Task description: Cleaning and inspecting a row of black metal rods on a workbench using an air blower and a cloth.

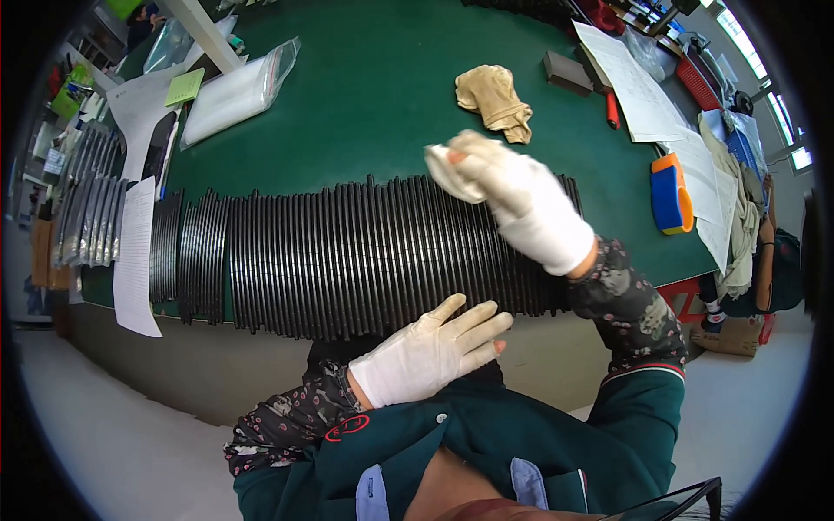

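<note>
black slats (365, 252) lie side by side in a long row across the green table (373, 95). right hand (521, 204), gloved, is closed on a white cloth (452, 169) over the row's 2 o'clock end. left hand (434, 347), gloved, rests open and flat at the row's 6 o'clock edge.

Bare green table (382, 95) beyond the black strips (347, 252); crumpled glove (495, 100) intrudes.
</note>
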### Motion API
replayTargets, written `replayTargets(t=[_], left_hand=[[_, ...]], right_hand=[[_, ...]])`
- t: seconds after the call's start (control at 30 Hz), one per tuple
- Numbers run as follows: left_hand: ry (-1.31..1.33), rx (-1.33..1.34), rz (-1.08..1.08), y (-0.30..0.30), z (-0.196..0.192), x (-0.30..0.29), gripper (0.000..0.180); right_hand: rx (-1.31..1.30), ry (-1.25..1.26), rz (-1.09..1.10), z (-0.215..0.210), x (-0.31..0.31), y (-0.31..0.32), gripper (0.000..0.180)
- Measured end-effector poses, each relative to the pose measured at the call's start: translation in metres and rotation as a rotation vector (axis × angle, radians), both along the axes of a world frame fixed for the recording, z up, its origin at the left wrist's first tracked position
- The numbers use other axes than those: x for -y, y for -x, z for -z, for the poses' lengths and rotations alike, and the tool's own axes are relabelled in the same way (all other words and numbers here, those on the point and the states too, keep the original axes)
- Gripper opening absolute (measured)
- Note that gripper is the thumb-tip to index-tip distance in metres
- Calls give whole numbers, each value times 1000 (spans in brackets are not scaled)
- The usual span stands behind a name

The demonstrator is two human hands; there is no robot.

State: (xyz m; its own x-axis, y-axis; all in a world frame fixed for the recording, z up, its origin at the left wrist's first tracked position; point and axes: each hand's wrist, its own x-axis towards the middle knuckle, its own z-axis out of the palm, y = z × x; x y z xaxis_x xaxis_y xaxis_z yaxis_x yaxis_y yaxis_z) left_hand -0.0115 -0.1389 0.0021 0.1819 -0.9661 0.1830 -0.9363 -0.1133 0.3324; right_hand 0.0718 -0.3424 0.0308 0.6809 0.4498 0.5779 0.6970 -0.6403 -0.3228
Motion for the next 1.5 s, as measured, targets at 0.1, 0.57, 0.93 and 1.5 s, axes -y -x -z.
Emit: replayTargets(t=[0.1, 0.57, 0.93, 1.5], left_hand=[[74, 42, 40, 5, 4, 20, 61], [60, 59, -216, -4, 10, 69, 47], [-24, -176, -229, 0, 12, 59, 44], [-72, 115, 31, -52, -58, 74, 73]], right_hand=[[-172, -119, 161, 10, 52, 16, 34], [-136, 228, -19, 26, 54, 9, 36], [-477, 81, -448, -8, 33, 47, 23], [-626, -917, 526, -7, 152, 99, 32]])
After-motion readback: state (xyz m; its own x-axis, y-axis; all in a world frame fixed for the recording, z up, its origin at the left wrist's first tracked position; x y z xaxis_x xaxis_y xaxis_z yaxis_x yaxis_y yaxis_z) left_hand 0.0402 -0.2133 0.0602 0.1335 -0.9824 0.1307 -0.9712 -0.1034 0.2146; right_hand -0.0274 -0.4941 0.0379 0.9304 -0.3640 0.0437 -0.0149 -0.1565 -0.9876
